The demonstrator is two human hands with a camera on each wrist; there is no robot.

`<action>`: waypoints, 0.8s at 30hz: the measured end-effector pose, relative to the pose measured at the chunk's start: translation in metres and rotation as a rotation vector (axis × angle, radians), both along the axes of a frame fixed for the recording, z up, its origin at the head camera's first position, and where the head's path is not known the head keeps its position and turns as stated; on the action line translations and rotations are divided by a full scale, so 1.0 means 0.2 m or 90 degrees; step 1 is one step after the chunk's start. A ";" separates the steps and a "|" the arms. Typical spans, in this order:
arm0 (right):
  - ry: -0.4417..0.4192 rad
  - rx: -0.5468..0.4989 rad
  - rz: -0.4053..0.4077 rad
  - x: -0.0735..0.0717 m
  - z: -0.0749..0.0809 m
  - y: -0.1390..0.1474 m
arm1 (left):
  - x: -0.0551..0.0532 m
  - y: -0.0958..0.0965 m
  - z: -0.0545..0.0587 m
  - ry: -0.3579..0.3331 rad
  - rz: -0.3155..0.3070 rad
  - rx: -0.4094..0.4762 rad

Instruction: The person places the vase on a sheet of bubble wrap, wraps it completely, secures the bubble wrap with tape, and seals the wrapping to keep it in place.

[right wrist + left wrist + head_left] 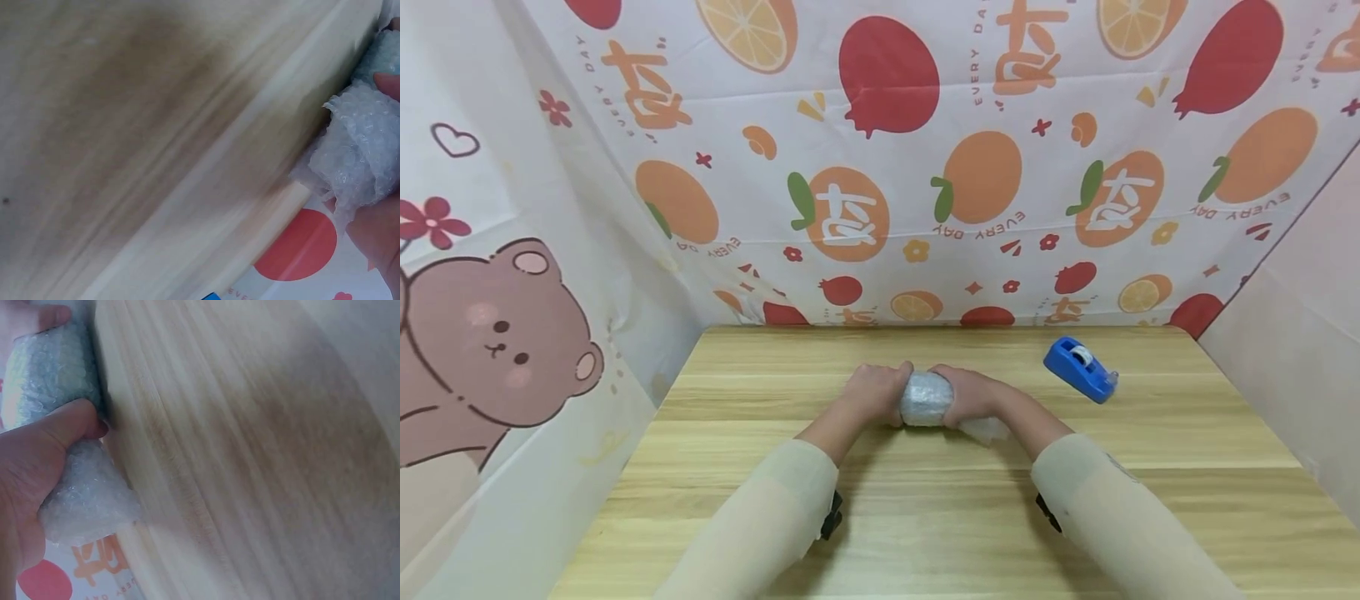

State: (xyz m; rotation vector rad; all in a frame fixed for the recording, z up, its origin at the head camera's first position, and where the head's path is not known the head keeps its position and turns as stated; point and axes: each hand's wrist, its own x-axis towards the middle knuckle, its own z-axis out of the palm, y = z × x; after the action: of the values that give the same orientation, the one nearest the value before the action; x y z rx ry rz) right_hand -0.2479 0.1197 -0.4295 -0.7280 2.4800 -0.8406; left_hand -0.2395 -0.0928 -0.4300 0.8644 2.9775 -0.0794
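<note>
Between both hands lies a roll-shaped bundle in bubble wrap [927, 399], over the middle of the wooden table. What is inside the wrap cannot be made out. My left hand [877, 392] grips its left end, and in the left wrist view the thumb of the left hand [31, 462] presses across the wrap. Loose bubble wrap [87, 494] sticks out past that hand. The right end is gripped by my right hand [973, 395]. In the right wrist view, crumpled bubble wrap [359, 147] spreads beyond the fingers, with the right hand [381, 237] partly cut off by the frame.
A blue tape dispenser [1081, 369] with a roll of tape stands at the back right of the wooden table [925, 533]. Behind the table hangs a fruit-print cloth [917, 167]. A bear-print cloth [490, 333] hangs at the left, and a pale cloth wall [1307, 350] at the right.
</note>
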 end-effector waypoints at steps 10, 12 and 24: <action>0.209 0.214 0.013 0.09 0.05 -0.05 | -0.01 0.00 0.00 -0.070 0.052 0.012; 0.252 0.251 0.027 0.11 0.05 -0.06 | -0.01 0.00 0.01 -0.088 0.061 0.018; 0.426 0.320 0.038 0.12 -0.01 -0.08 | -0.05 -0.01 0.01 -0.189 0.090 0.073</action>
State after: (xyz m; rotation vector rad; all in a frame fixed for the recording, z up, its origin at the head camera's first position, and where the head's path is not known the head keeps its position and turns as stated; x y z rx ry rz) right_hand -0.2238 0.1034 -0.4321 -0.9960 3.0309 0.1032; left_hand -0.2502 -0.0958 -0.4271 0.6089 2.7719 0.2069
